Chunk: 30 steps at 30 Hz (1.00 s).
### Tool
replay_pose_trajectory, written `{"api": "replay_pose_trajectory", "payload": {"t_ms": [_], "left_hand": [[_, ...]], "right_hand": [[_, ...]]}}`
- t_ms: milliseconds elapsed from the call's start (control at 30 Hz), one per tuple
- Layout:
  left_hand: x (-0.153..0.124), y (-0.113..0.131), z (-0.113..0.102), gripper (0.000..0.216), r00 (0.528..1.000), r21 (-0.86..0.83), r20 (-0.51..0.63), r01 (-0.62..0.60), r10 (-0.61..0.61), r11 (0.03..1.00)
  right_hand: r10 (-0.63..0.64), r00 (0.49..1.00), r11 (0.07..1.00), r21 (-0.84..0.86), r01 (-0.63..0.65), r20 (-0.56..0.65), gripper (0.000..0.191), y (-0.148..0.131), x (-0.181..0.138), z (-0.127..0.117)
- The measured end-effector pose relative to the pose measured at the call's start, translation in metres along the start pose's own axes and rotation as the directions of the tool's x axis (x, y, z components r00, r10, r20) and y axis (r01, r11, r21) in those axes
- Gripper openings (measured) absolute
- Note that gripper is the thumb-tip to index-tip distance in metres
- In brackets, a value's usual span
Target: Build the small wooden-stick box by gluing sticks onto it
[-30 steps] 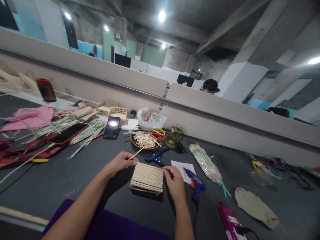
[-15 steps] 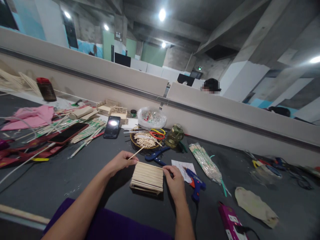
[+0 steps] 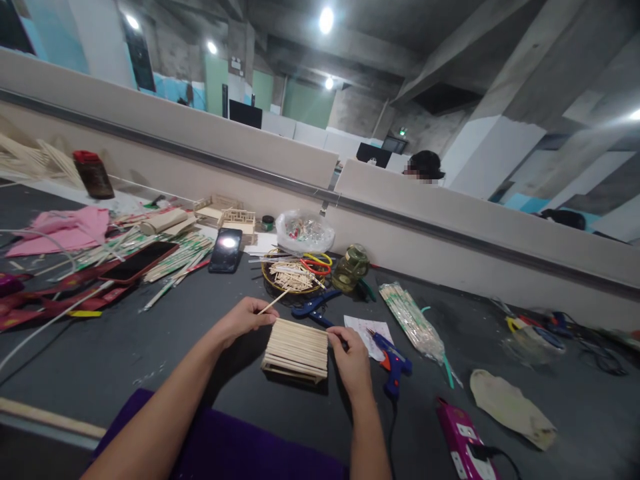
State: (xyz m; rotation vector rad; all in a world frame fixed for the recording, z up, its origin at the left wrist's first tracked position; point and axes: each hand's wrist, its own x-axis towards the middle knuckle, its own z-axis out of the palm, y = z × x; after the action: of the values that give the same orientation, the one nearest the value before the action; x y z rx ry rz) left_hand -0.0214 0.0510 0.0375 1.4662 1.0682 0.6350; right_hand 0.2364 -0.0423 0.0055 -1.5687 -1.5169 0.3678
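Observation:
A small panel of pale wooden sticks (image 3: 296,348) lies on the dark table (image 3: 125,347) in front of me. My left hand (image 3: 244,319) rests at its left far corner, fingers pinched on a thin wooden stick (image 3: 274,302) that points up and right. At the panel's right edge, my right hand (image 3: 351,361) has its fingers curled against the far right corner. A blue glue gun (image 3: 391,359) lies just right of that hand, beside a slip of paper (image 3: 369,333).
A shallow basket of short sticks (image 3: 293,277), blue pliers (image 3: 313,308), a green glass jar (image 3: 351,269), a bag of skewers (image 3: 413,321), two phones (image 3: 225,249), pink cloth (image 3: 65,227) and a pink power strip (image 3: 463,441) lie around. A partition wall (image 3: 450,247) backs the table; a person sits beyond it.
Both hands and the stick panel stay as they were. Only the camera has shifted slightly, so everything sits a little higher in view.

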Motion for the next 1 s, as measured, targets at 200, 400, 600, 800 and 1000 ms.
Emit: {"api": "replay_pose_trajectory", "payload": {"t_ms": [200, 400, 600, 800, 1000], "left_hand": [[0.0018, -0.0037, -0.0011, 0.04, 1.0, 0.01, 0.006, 0.002, -0.002, 1.0], [0.003, -0.0054, -0.0013, 0.04, 1.0, 0.002, 0.0, 0.008, -0.008, 1.0], [0.003, -0.0036, -0.0003, 0.041, 1.0, 0.015, 0.003, 0.011, -0.011, 1.0], [0.0018, -0.002, -0.0004, 0.042, 1.0, 0.03, -0.006, 0.013, -0.013, 0.999], [0.0008, -0.0007, 0.0002, 0.043, 1.0, 0.013, -0.016, 0.016, -0.016, 1.0]], "right_hand": [[-0.002, 1.0, 1.0, -0.001, 0.002, -0.001, 0.02, -0.0018, 0.0002, -0.0004], [-0.007, 1.0, 1.0, -0.006, 0.007, -0.002, 0.02, -0.001, 0.0004, 0.0001], [-0.002, 1.0, 1.0, -0.019, 0.002, 0.004, 0.021, -0.0014, -0.0006, 0.0], [-0.007, 1.0, 1.0, -0.026, 0.007, -0.001, 0.022, -0.0021, 0.0003, -0.0011], [-0.005, 1.0, 1.0, -0.021, 0.005, -0.005, 0.023, -0.0019, 0.0007, -0.0012]]}}
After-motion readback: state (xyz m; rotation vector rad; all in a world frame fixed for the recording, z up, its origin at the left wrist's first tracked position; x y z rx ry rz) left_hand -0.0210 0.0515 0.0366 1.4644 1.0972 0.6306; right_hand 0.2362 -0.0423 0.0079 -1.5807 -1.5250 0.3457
